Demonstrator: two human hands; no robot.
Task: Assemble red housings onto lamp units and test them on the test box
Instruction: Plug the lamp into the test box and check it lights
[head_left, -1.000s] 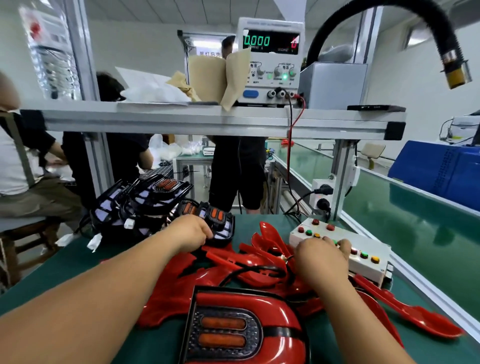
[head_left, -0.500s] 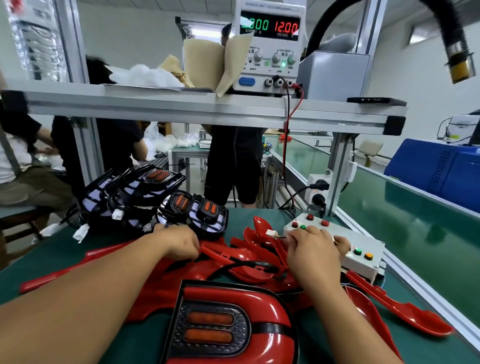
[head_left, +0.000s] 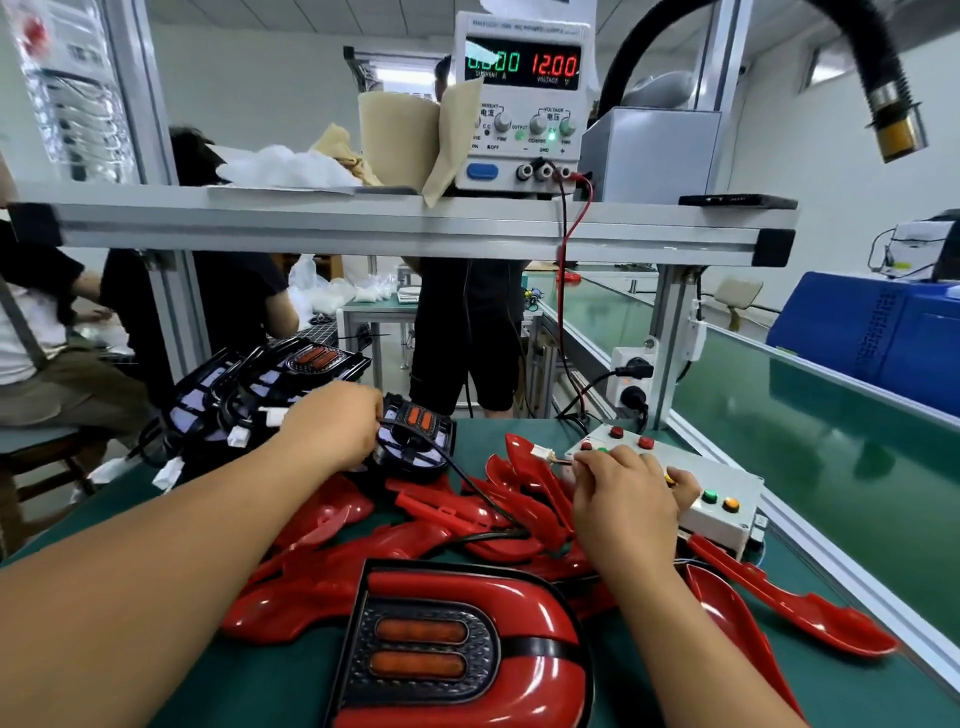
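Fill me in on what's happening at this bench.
A person is assembling lamps. Their left hand grips a bare lamp unit beside the black pile. The right hand pinches a white connector by its wires beside the test box. A finished lamp in its red housing lies nearest the camera, unlit. Loose red housings lie piled between the hands. The power supply reads 12.00 volts.

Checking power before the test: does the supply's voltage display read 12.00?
Yes, the power supply shows 12.00 in red digits on its voltage readout.
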